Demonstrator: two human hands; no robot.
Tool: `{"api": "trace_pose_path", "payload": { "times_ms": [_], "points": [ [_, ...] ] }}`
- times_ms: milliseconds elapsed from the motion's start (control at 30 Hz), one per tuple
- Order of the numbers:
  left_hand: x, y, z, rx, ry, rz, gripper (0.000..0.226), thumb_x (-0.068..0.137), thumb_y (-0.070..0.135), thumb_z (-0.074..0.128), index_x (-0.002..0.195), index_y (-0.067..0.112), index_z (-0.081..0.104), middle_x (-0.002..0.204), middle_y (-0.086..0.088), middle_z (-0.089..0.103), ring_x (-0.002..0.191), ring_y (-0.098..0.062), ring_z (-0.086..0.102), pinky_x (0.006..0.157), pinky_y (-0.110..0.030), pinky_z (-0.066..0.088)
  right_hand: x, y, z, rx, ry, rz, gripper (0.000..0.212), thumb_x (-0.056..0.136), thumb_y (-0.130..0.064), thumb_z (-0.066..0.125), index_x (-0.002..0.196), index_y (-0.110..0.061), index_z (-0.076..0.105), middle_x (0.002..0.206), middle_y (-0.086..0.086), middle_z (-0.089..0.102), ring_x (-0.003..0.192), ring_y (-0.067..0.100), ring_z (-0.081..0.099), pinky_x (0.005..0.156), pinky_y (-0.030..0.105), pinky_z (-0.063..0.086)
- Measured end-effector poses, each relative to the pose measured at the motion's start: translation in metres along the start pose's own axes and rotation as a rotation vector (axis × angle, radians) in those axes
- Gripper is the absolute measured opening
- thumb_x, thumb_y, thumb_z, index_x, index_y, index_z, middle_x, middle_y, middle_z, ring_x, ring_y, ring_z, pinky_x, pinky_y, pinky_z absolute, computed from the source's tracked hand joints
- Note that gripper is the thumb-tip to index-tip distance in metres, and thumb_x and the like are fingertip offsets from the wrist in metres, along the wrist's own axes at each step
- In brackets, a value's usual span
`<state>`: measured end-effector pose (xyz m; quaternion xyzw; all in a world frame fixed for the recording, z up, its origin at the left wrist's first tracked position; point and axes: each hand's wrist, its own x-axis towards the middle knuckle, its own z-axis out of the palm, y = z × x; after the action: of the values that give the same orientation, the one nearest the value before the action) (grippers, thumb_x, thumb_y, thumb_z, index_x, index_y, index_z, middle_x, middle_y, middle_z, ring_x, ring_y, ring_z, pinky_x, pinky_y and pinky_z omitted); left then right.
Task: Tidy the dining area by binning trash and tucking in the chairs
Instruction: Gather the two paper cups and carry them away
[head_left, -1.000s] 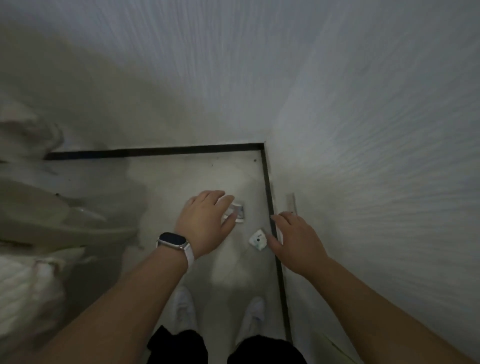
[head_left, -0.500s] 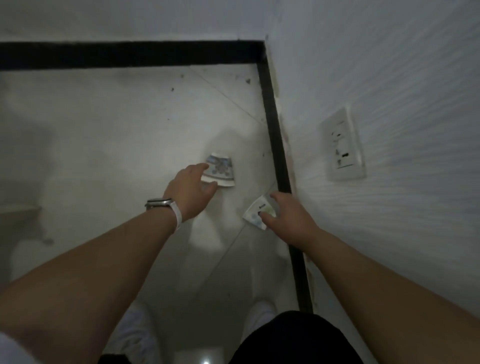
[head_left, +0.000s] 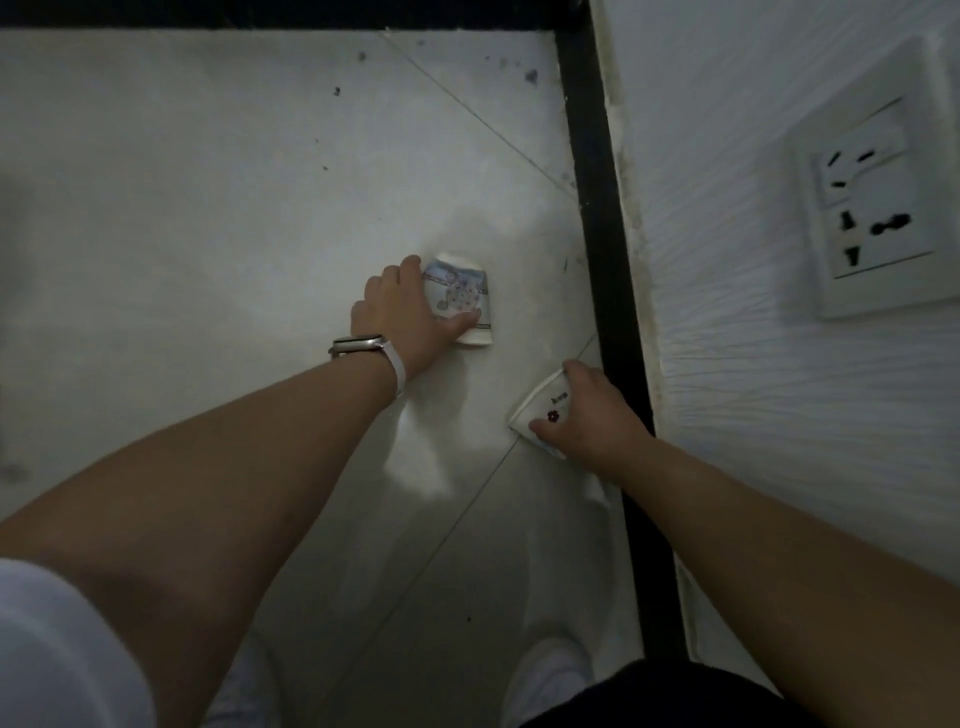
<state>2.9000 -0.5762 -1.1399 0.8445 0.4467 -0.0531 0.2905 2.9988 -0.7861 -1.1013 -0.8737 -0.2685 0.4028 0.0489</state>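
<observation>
Both hands grip crushed paper cups: left (head_left: 402, 317) a patterned cup (head_left: 460, 296), right (head_left: 592, 421) a white cup (head_left: 543, 405).

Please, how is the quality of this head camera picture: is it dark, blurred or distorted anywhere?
Head view: dim overall, the floor brightest around the patterned cup that the left hand grips; the small print on the white cup in the right hand is too soft to read; the sleeve at lower left is blurred; the wall socket looks skewed.

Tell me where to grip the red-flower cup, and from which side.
Round its side wall, from above: the red-flower cup lies tipped over on the floor, so its wall faces up. The right hand grips it that way.
</observation>
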Motion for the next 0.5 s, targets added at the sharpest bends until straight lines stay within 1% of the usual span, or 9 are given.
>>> {"api": "trace_pose_path", "payload": {
  "times_ms": [100, 167, 200, 267, 333, 367, 433, 500],
  "points": [
    [0.0, 0.0, 0.003, -0.107, -0.074, -0.047, 0.081, 0.071, 0.063, 0.074, 0.13, 0.017, 0.043, 0.123, -0.011, 0.059, 0.113, -0.035, 0.056, 0.089, -0.044, 0.048, -0.002, 0.001, 0.007, 0.025, -0.016, 0.009, 0.086, 0.077, -0.035, 0.075, 0.145, -0.016, 0.026, 0.126, 0.009, 0.044, 0.112, 0.023, 0.046, 0.092, 0.031, 0.042],
    [0.002, 0.0, 0.002, -0.226, -0.116, -0.071, 0.083, 0.071, 0.056, 0.078, 0.135, 0.017, 0.04, 0.125, -0.011, 0.06, 0.112, -0.033, 0.059, 0.09, -0.041, 0.049, -0.001, -0.001, 0.011, 0.091, -0.013, 0.042, 0.078, 0.077, -0.029, 0.075, 0.14, -0.016, 0.032, 0.121, 0.008, 0.048, 0.107, 0.022, 0.049, 0.087, 0.029, 0.043],
    [0.003, 0.001, 0.001, -0.285, -0.13, -0.07, 0.083, 0.073, 0.05, 0.079, 0.137, 0.016, 0.038, 0.126, -0.011, 0.06, 0.113, -0.031, 0.06, 0.091, -0.038, 0.049, 0.0, -0.002, 0.012, 0.121, -0.012, 0.067, 0.071, 0.076, -0.026, 0.074, 0.135, -0.016, 0.036, 0.117, 0.007, 0.051, 0.103, 0.022, 0.052, 0.085, 0.029, 0.045],
    [0.003, 0.004, 0.0, -0.373, -0.137, -0.068, 0.073, 0.077, 0.039, 0.08, 0.135, 0.012, 0.043, 0.125, -0.01, 0.061, 0.112, -0.028, 0.06, 0.087, -0.029, 0.047, 0.005, -0.002, 0.013, 0.151, -0.02, 0.1, 0.054, 0.076, -0.023, 0.072, 0.122, -0.014, 0.046, 0.108, 0.006, 0.057, 0.096, 0.022, 0.056, 0.082, 0.032, 0.05],
    [0.001, 0.005, 0.0, -0.394, -0.139, -0.062, 0.058, 0.079, 0.034, 0.079, 0.124, 0.01, 0.052, 0.119, -0.009, 0.064, 0.107, -0.026, 0.062, 0.083, -0.029, 0.047, 0.008, -0.004, 0.011, 0.125, -0.044, 0.093, 0.031, 0.079, -0.022, 0.069, 0.103, -0.011, 0.054, 0.1, 0.007, 0.059, 0.093, 0.024, 0.058, 0.077, 0.032, 0.05],
    [-0.001, 0.005, 0.001, -0.391, -0.152, -0.059, 0.051, 0.08, 0.033, 0.078, 0.119, 0.01, 0.057, 0.114, -0.008, 0.065, 0.104, -0.025, 0.062, 0.081, -0.029, 0.047, 0.008, -0.005, 0.01, 0.115, -0.055, 0.083, 0.023, 0.08, -0.021, 0.069, 0.096, -0.011, 0.056, 0.097, 0.007, 0.059, 0.092, 0.025, 0.059, 0.075, 0.031, 0.049],
    [-0.005, 0.003, 0.0, -0.403, -0.184, -0.053, 0.038, 0.082, 0.031, 0.077, 0.111, 0.011, 0.063, 0.103, -0.004, 0.065, 0.096, -0.023, 0.063, 0.075, -0.027, 0.044, 0.007, -0.007, 0.008, 0.14, -0.055, 0.063, 0.014, 0.081, -0.019, 0.068, 0.089, -0.015, 0.058, 0.092, 0.005, 0.061, 0.09, 0.025, 0.061, 0.072, 0.028, 0.046],
    [-0.01, 0.003, -0.006, -0.426, -0.19, -0.047, 0.031, 0.084, 0.029, 0.075, 0.107, 0.012, 0.065, 0.097, -0.002, 0.064, 0.089, -0.02, 0.061, 0.072, -0.025, 0.042, 0.002, -0.01, 0.005, 0.189, -0.025, 0.037, 0.011, 0.081, -0.016, 0.068, 0.088, -0.018, 0.06, 0.088, 0.004, 0.062, 0.088, 0.025, 0.062, 0.068, 0.026, 0.043]
  ]
}}
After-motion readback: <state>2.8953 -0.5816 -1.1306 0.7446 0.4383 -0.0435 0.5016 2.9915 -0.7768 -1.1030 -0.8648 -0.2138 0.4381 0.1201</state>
